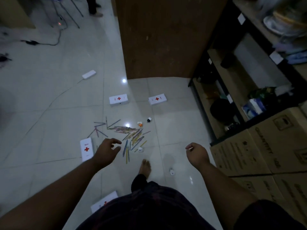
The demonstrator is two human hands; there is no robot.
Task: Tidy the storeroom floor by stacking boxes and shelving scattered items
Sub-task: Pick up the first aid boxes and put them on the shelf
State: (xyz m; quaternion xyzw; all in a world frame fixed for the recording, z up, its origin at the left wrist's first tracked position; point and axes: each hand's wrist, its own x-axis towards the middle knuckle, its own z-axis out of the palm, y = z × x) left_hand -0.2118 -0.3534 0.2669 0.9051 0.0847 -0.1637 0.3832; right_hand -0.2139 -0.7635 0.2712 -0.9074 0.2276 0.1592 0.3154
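Spreading across most of the view, the pale tiled floor (49,100) carries all the scattered items. A tall brown wooden panel (162,39) stands at the far side. To its right a dark shelf rack (245,90) runs along the wall with goods on its levels. Nearer on that side, brown cardboard boxes (259,151) sit packed together on the floor.

The person stands barefoot, one foot (145,166) on the tiles, both arms reaching forward. The left hand (108,151) hovers above the floor with fingers spread and loosely bent, gripping nothing. The right hand (196,154) hangs in the air near the cardboard boxes, fingers curled inward. It seems to hold nothing, though the dim light leaves that unsure.

Four white boxes with red crosses lie flat and apart: two far ones (118,98) (157,99), one just beside the left hand (86,149), and one (103,203) partly hidden by the person's body. Between them a heap of thin coloured sticks (131,133) fans over the tiles, ahead of the left hand. A white power strip (89,74) lies farther off. Small white objects (140,149) (172,171) rest near the sticks and the foot.
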